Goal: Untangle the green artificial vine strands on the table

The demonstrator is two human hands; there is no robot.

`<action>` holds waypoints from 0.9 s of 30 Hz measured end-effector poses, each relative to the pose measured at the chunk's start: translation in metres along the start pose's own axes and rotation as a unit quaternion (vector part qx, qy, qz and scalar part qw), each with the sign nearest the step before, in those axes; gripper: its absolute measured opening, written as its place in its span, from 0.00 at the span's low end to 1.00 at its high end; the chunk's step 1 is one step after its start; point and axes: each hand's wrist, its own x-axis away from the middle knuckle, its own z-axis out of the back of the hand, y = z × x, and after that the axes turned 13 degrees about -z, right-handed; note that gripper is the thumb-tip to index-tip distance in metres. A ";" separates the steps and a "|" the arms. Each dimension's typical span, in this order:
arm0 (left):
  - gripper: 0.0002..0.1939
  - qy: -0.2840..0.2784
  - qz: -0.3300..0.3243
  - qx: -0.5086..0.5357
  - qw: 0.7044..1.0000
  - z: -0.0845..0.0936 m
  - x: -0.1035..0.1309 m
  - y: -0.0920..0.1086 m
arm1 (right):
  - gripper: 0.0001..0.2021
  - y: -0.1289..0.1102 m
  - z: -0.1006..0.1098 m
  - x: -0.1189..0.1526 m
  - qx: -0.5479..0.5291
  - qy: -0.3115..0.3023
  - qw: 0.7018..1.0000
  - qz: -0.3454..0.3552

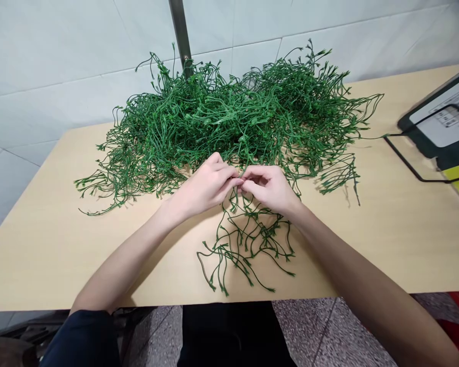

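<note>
My left hand [210,184] and my right hand [270,187] meet at the middle of the table, their fingertips pinched together. Between them is a thin green plastic stem, mostly covered by the fingers. Just behind my hands rises a big tangled heap of green artificial plant stems [222,112] with small forked tips. Nearer to me, below the hands, a loose scatter of single green stems [248,244] lies on the tabletop.
The light wooden table [34,244] stands against a tiled wall [53,56]. A metal post [180,30] rises behind the heap. At the right lies a dark box [443,122] with a white label, beside a black wire frame [405,162].
</note>
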 end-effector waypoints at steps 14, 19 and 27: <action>0.12 0.012 0.135 0.094 0.986 0.005 0.000 -0.006 | 0.06 0.002 0.002 0.001 -0.016 -0.021 0.997 0.066; 0.13 0.054 0.176 0.117 0.976 0.009 -0.001 -0.007 | 0.06 0.005 0.004 -0.004 -0.057 0.010 0.998 0.024; 0.14 0.044 0.169 0.133 0.976 0.009 -0.001 -0.004 | 0.10 0.002 0.000 -0.001 -0.107 -0.005 0.994 0.008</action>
